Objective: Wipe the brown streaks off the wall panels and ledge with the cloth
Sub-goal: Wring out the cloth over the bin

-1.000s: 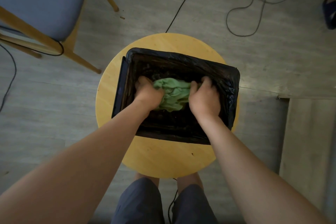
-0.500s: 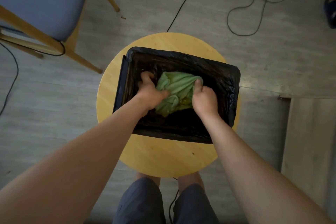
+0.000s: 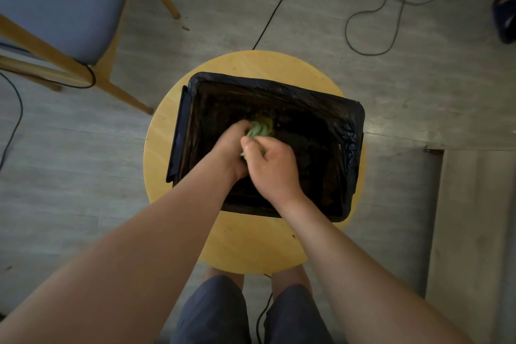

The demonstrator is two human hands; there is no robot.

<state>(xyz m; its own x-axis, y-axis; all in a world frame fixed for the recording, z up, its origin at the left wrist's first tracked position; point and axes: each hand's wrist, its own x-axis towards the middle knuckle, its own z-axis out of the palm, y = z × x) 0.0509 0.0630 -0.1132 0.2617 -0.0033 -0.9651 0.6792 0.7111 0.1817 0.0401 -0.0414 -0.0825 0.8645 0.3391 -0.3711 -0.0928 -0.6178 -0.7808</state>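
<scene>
Gripping twisted green cloth (image 3: 258, 131): left hand (image 3: 231, 153), right hand (image 3: 272, 167) | black-lined tub (image 3: 349, 125) on round yellow bench (image 3: 251, 246) | grey plank floor (image 3: 69, 176), chair (image 3: 55, 2) far left

A round yellow wooden desk (image 3: 251, 246) stands on a grey plank floor (image 3: 69, 176). On it sits a rectangular bin (image 3: 346, 153) lined with a black bag, set toward the far side and reaching the right edge, so a bare crescent of wood shows at the near side. On the floor to the far left stands a chair (image 3: 55, 2) with wooden legs. A thin black cable (image 3: 282, 0) runs away from the desk, and a looped cable (image 3: 371, 11) lies at far right.
</scene>
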